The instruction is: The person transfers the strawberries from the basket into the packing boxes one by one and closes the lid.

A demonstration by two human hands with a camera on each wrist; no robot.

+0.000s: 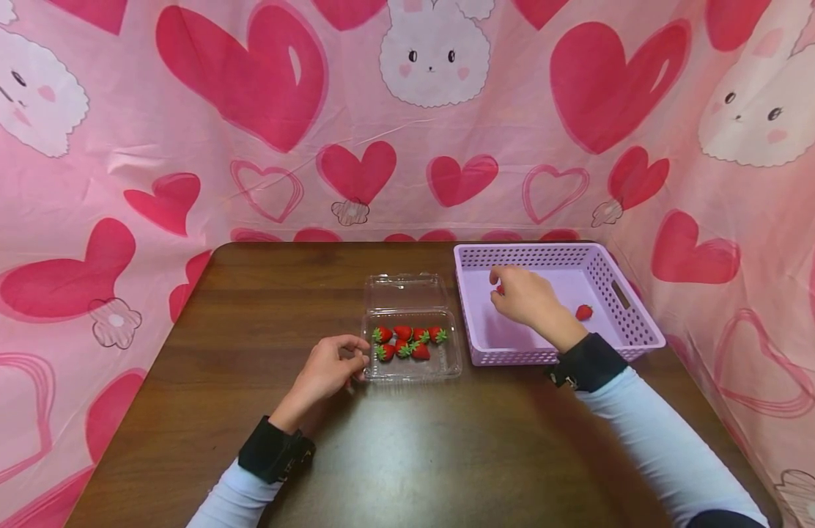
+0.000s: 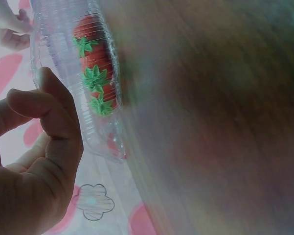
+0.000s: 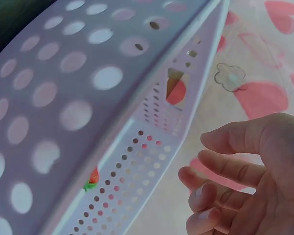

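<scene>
My left hand [image 1: 331, 363] is at the left edge of a clear plastic clamshell box [image 1: 414, 372], thumb and forefinger pinching its rim. The box's lid [image 1: 407, 293] is folded back. Several red strawberries with green leaves [image 2: 95, 78] lie in two rows inside. My right hand [image 1: 522, 293] hovers over a lilac basket [image 1: 473, 356], fingers loosely bent and holding nothing in the right wrist view. Below its fingertips is a strawberry [image 1: 500, 290], partly hidden by them. Another strawberry [image 1: 583, 312] lies farther right on the basket floor.
The box and basket stand side by side on a dark wooden table [image 1: 269, 315]. The basket has perforated walls and a handle slot [image 1: 621, 294] on its right side. A pink cloth with hearts and rabbits [image 1: 355, 95] hangs behind and beside the table.
</scene>
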